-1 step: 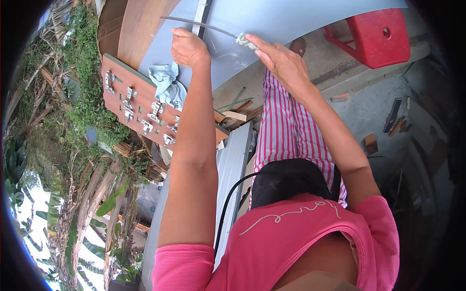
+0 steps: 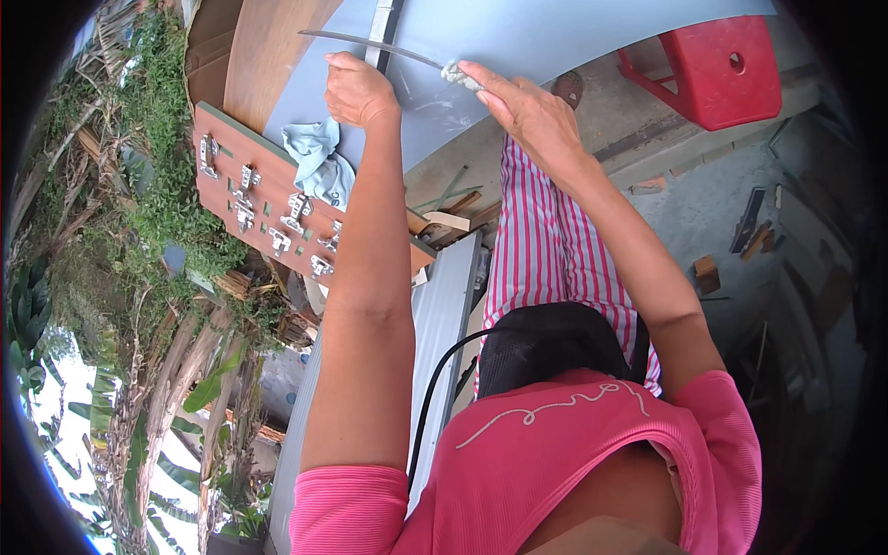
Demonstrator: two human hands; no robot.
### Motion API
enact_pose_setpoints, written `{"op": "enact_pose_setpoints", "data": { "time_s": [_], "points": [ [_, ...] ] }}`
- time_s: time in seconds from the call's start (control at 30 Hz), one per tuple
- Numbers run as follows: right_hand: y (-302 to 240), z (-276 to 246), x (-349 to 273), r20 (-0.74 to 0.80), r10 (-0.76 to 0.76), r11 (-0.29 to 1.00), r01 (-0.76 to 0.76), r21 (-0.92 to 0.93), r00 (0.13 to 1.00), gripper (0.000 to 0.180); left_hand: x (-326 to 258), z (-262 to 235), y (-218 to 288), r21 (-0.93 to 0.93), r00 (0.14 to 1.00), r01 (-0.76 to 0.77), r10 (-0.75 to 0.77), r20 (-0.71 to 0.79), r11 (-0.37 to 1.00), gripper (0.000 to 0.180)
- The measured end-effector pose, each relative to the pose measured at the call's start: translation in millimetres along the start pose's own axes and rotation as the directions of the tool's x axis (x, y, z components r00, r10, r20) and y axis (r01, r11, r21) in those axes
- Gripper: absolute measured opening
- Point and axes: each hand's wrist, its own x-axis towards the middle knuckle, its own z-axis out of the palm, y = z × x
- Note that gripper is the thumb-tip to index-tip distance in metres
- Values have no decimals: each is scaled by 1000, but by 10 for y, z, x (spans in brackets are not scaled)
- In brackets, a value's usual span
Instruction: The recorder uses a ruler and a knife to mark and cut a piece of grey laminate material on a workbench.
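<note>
Both hands' grip (image 2: 359, 91) (image 2: 523, 106) on half-hidden blade (image 2: 370, 42)

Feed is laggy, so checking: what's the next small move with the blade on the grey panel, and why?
Probably draw the blade along the grey panel: the right hand grips its wrapped handle, and the left hand steadies the blade against the surface.

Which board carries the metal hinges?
The brown board left of the left hand; the grey panel and curved wooden board carry none.
</note>
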Motion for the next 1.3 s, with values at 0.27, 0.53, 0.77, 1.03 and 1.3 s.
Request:
{"op": "enact_pose_setpoints", "data": {
  "time_s": [0.27,0.53,0.77,1.03,1.3],
  "points": [
    [90,-107,-186,23,7,1000,-7,-9,1000,41,-21,-36,4,5,1000,18,-19,19,1000,60],
    [-3,-43,-41,-31,-9,1000,9,-8,999,40,-17,-43,28,33,998,37,-39,46,999,60],
    [12,-30,-90,-10,-4,1000,4,-20,1000,39,-19,-34,2,28,999,32,-33,24,999,60],
    [106,-19,-217,-67,11,999,-8,44,998,40,-9,-34,32,49,998,33,-35,55,998,61],
    [-34,-70,-27,-1,-12,999,12,-51,1000,42,-6,-19,-11,-10,1000,10,-10,-5,1000,64]
  ]
}}
